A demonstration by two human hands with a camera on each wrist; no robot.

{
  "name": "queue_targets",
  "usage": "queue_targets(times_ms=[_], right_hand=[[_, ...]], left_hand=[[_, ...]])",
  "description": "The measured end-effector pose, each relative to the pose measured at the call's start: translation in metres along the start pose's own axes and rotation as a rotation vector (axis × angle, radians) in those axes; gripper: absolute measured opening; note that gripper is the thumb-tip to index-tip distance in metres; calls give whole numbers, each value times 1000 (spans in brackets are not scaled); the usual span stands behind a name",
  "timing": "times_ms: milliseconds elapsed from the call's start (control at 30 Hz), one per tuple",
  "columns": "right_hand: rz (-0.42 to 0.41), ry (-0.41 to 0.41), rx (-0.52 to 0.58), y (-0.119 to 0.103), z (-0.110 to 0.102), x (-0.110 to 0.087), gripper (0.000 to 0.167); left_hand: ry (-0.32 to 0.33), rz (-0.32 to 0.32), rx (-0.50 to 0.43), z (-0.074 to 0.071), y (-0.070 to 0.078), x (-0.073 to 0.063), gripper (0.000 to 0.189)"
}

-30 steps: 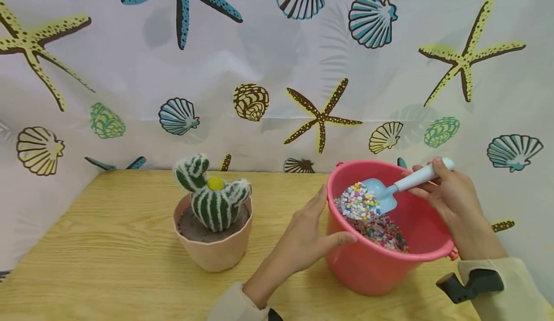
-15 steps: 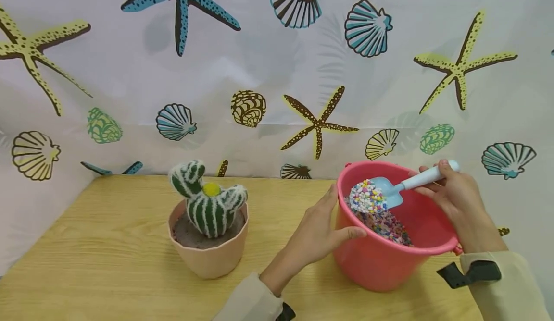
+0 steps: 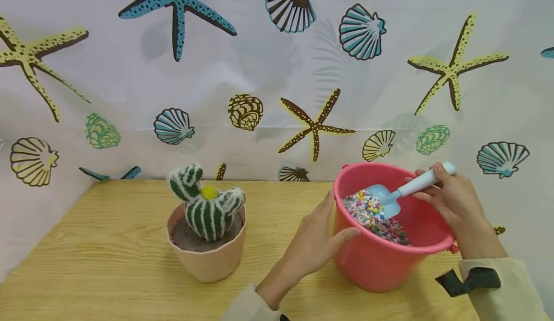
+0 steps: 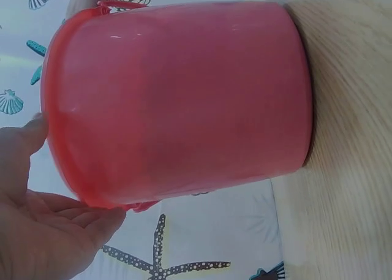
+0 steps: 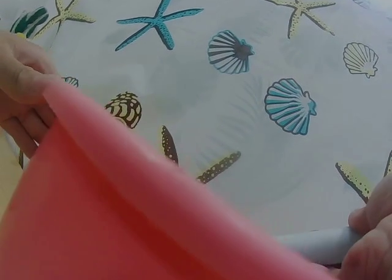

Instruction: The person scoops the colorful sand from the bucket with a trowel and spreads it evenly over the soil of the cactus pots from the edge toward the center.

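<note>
On the near side, the left hand [image 3: 309,241] rests against the left rim of a pink bucket [image 3: 368,268], thumb and fingers apart. The bucket stands at the right of the wooden worktop [image 3: 130,244]; left of it sits a peach pot [image 3: 209,263] with a knitted-looking cactus [image 3: 207,215]. The right hand [image 3: 454,201] grips a light-blue scoop [image 3: 402,191], blade inside the bucket among multicoloured pellets [image 3: 363,208]. Farthest hangs a shell-and-starfish-patterned cloth [image 3: 259,66].
</note>
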State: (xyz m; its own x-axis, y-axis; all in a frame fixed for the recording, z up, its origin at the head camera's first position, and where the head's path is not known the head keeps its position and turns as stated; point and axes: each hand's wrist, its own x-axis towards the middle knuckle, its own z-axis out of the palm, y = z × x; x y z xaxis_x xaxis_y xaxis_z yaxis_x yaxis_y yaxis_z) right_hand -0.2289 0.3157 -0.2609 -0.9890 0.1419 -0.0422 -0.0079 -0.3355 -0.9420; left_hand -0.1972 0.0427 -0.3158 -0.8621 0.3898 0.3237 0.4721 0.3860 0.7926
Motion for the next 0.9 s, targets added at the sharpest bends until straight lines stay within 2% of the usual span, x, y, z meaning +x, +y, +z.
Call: queue_targets(times_ms=[167,267,333,400,533,667,767,900], right_hand=[[13,33,-10,1,-3,-2,38],[33,58,47,2,-3,-3,55],[55,77,102,3,-2,-3,66],[79,103,156,3,0,-4,70],[106,126,291,2,4,-8,66],[89,107,417,1,7,-10,50],[73,96,438,2,7,-10,39],[67,96,477,7,4,-6,37]], left_hand=[[-63,-16,-1,-6,-4,-9,70],[-93,-41,14,-12,-7,-17,63],[-106,-37,17,-18,-9,-23,59],[-128,-30,22,-24,-12,-29,55],[-165,-4,51,-37,-15,-40,52],[-147,11,82,-50,-15,-50,48],[-111,23,102,-61,-13,-57,42],[-108,3,149,-77,-10,-71,39]])
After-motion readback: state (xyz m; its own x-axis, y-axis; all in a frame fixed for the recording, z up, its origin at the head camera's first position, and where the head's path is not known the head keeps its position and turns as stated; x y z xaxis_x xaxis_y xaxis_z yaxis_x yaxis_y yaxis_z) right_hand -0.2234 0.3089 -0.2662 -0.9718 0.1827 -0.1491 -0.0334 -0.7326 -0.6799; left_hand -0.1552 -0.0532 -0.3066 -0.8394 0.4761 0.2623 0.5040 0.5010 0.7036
